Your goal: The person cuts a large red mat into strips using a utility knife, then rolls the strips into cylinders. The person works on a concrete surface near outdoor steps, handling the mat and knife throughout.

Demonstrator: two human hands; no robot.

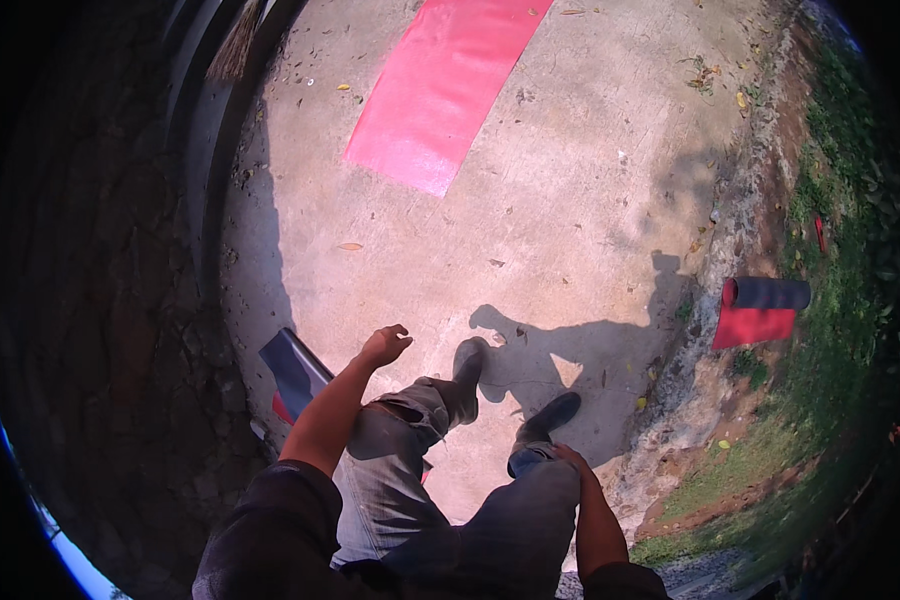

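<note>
1. Ahead of the left hand (384,346), well apart, a long flat red plastic sheet (440,90) lies on the pale concrete floor (570,200); a foot landing on it might slip.
2. Far right of the right hand (570,458), a half-rolled red and dark mat (760,308) rests on the grass verge (830,200).
3. Just beside the left hand's forearm lies a folded dark and red sheet (295,375), a likely trip if the feet drift that way.
4. Both hands are empty: left loosely curled, right resting on the thigh.
5. Dry leaves (350,246) are scattered about.
</note>
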